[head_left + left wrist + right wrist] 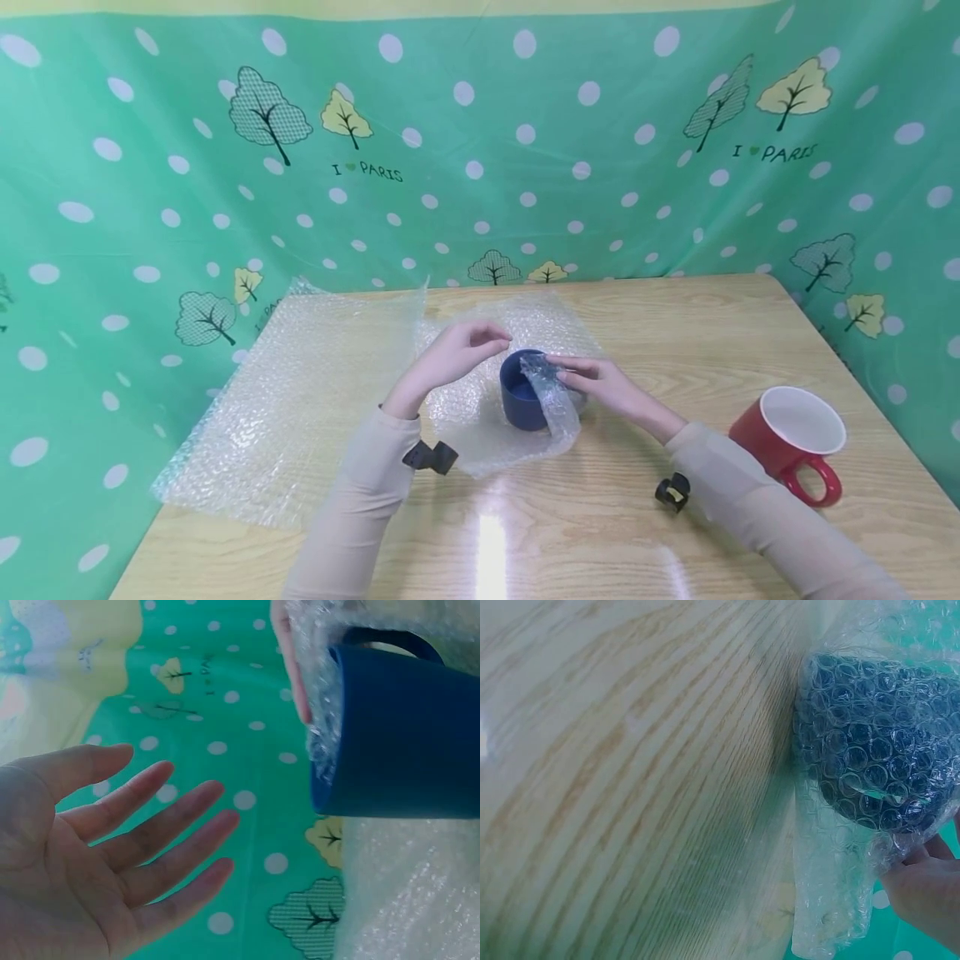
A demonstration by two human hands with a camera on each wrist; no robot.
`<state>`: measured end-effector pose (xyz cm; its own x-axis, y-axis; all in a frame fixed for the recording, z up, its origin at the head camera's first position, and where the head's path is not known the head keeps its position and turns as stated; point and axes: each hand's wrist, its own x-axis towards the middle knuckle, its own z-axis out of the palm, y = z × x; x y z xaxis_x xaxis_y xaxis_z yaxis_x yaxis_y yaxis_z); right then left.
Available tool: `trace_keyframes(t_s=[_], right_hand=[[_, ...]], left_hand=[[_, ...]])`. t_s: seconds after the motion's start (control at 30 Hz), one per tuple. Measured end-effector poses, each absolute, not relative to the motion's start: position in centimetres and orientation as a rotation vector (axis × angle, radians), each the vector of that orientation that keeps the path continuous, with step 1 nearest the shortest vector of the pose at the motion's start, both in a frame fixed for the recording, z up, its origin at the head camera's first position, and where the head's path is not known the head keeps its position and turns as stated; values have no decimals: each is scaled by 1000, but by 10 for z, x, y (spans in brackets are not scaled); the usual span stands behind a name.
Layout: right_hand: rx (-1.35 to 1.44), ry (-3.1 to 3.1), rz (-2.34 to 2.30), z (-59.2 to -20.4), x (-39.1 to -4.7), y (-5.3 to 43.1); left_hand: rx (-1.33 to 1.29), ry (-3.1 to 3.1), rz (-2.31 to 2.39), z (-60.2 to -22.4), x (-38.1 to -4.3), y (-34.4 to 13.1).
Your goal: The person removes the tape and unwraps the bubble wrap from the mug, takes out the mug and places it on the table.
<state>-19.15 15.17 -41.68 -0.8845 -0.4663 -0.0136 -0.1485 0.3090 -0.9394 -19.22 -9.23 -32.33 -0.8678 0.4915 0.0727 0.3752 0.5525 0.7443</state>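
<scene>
A dark blue mug (522,400) stands upright on a sheet of bubble wrap (480,421). A flap of that sheet covers its handle side and folds over the rim. My right hand (596,383) holds this flap at the rim with fingers and thumb. In the right wrist view the wrapped handle (877,802) shows through the bubbles, with the right hand (930,896) below it. Left of the mug, my left hand (463,350) hovers near the rim and holds nothing. Its fingers are spread and relaxed in the left wrist view, apart from the mug (405,735).
A red mug (772,437) with a white inside stands at the right, beside my right forearm. Another large bubble wrap sheet (277,400) lies on the left of the wooden table (675,325). Behind hangs a green dotted cloth (480,125).
</scene>
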Motion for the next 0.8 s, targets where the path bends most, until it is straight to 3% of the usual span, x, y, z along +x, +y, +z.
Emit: trace_keyframes(t_s=[0.33,0.8], right_hand=[[-565,2308,-1592,-417,-191,152],[-549,2301,-1609,-416,-191,152]], left_hand=[[699,2599,1144,-349,-220,-88],[646,2456,1203,-379,-227,-83]])
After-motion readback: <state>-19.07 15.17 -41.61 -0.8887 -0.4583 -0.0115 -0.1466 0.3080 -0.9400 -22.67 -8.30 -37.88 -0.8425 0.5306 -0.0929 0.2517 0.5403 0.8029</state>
